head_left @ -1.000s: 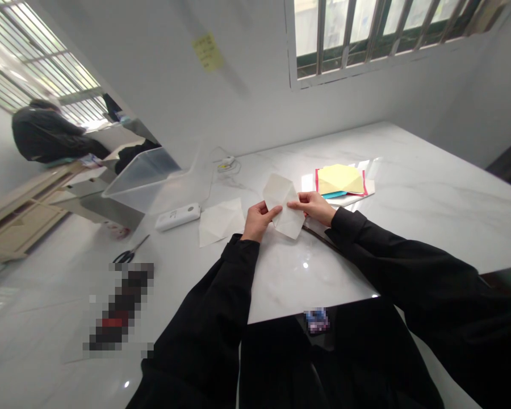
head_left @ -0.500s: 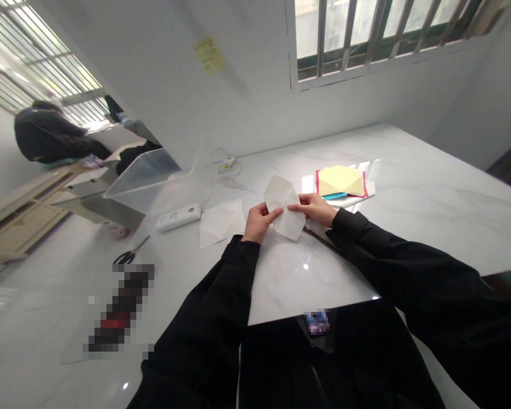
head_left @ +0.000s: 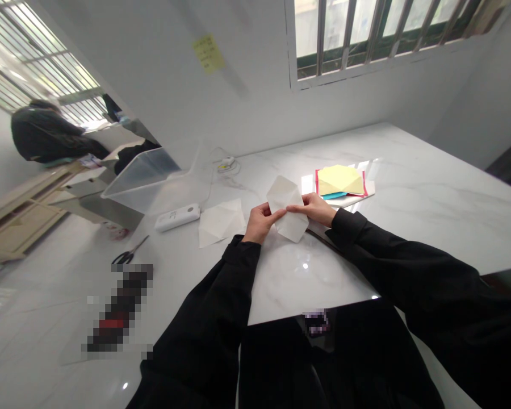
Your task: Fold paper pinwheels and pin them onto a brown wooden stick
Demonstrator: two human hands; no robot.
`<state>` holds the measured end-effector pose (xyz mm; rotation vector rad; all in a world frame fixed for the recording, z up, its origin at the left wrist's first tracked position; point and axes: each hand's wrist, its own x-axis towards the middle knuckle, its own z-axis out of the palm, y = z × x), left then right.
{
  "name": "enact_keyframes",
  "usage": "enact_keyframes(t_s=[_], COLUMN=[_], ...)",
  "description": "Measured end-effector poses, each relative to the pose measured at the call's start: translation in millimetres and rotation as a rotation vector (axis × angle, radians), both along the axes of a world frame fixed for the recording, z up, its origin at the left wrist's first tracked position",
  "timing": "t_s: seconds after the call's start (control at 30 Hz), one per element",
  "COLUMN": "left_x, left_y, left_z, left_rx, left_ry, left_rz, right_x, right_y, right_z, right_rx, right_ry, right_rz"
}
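A white paper envelope [head_left: 286, 193], its pointed flaps standing out above and below, is held just over the table. My left hand [head_left: 259, 223] grips its left side, thumb lying across the middle. On the right side my right hand [head_left: 317, 209] pinches it, and the two thumb tips nearly meet on the paper. Left of my hands, a creased white sheet [head_left: 222, 221] lies flat on the table. A stack of folded coloured paper [head_left: 340, 180], yellow on top with red and blue beneath, rests behind my right hand. The fingers behind the envelope are hidden.
White marble-patterned table [head_left: 413, 199]. To the left are a white oblong device [head_left: 177, 217], scissors [head_left: 130, 253] and a clear plastic bin [head_left: 149, 179]. A dark stick [head_left: 323, 241] lies under my right forearm. A person in dark clothes [head_left: 46, 133] is far left.
The envelope has shifted slightly to the right. My thumbs have come closer together at its middle, both hands keeping their hold.
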<state>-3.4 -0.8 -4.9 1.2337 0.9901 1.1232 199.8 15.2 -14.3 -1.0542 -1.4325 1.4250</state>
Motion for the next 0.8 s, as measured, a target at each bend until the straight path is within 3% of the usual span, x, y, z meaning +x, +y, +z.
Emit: enact_keyframes(t_s=[0.33, 0.8], left_x=[-3.9, -6.2], left_y=[6.2, 3.7], left_z=[2.7, 7.5], left_rx=[-0.065, -0.108], left_ry=[0.063, 0.120], left_rz=[0.087, -0.012], right_x=[7.5, 9.6], right_y=[6.6, 9.1], right_z=[6.5, 3.8], right_rx=[-0.051, -0.104], right_ry=[0.146, 0.176], right_rz=[-0.109, -0.108])
